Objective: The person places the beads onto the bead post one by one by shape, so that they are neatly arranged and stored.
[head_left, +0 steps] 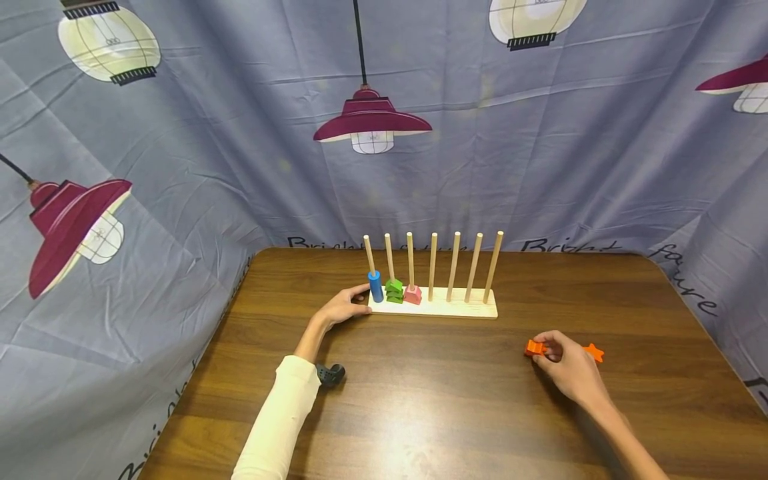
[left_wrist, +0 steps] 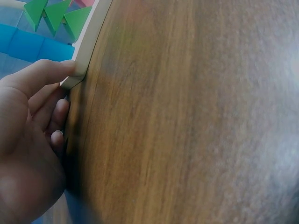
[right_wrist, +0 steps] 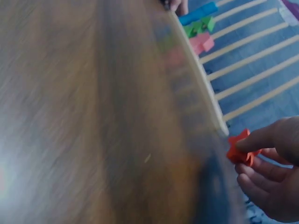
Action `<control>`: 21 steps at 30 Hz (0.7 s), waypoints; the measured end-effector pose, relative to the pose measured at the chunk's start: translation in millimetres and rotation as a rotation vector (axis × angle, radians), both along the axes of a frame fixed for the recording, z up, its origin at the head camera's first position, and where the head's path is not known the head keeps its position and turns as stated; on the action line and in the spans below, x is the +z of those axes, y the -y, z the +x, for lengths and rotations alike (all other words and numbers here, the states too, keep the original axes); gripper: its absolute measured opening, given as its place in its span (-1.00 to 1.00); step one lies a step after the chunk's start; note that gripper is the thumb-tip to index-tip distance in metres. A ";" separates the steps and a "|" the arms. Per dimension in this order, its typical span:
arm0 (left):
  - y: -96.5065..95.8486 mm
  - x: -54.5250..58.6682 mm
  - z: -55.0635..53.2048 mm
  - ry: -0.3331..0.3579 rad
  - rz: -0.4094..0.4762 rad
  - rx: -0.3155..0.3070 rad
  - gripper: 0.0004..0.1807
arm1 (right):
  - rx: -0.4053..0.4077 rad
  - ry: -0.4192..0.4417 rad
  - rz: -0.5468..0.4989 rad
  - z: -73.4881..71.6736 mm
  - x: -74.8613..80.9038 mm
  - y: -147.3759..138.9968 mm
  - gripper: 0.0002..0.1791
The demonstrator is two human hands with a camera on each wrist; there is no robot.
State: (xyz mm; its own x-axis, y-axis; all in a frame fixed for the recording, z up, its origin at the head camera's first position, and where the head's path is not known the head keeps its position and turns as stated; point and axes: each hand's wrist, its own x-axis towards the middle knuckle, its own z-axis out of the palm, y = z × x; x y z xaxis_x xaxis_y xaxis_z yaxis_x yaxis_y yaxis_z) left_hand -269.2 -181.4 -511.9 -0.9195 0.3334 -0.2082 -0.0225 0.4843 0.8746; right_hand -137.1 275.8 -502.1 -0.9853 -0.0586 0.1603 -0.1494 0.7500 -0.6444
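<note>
A wooden peg board [head_left: 438, 308] with several upright pegs stands toward the back of the table. My left hand [head_left: 344, 305] grips its left end; in the left wrist view the thumb [left_wrist: 46, 74] lies against the board's edge. Blue cylinders [head_left: 375, 288] sit on the leftmost peg, green triangular blocks [head_left: 394, 292] on the second, and a pink block [head_left: 413, 295] on the third. At the right, my right hand [head_left: 567, 367] pinches an orange star-shaped block [right_wrist: 240, 147] between thumb and fingers. Another orange star block [head_left: 594, 352] lies just beyond that hand, partly hidden by it.
The brown wooden table [head_left: 420, 387] extends around the board. A dark curved object [head_left: 330, 375], perhaps the wrist camera, is at the left wrist. A grey curtain [head_left: 240, 133] printed with lamps hangs behind and at both sides.
</note>
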 end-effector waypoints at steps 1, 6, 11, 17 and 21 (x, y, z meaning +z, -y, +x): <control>-0.2 0.1 0.1 0.000 -0.002 0.000 -0.23 | 0.003 -0.020 -0.014 -1.1 2.2 2.6 -0.68; -1.3 -0.9 -0.1 -0.012 -0.009 0.001 -0.24 | 0.018 -0.143 -0.066 -7.7 17.0 16.0 -0.62; -0.9 -1.0 0.3 -0.011 -0.002 -0.002 -0.23 | 0.051 -0.217 -0.170 -17.6 31.9 29.6 -0.65; -0.8 -1.7 0.3 -0.020 -0.004 0.001 -0.24 | 0.090 -0.242 -0.297 -29.7 48.6 46.6 -0.66; -0.1 -2.4 -0.4 -0.014 -0.003 0.003 -0.24 | 0.108 -0.265 -0.331 -35.0 58.9 59.0 -0.66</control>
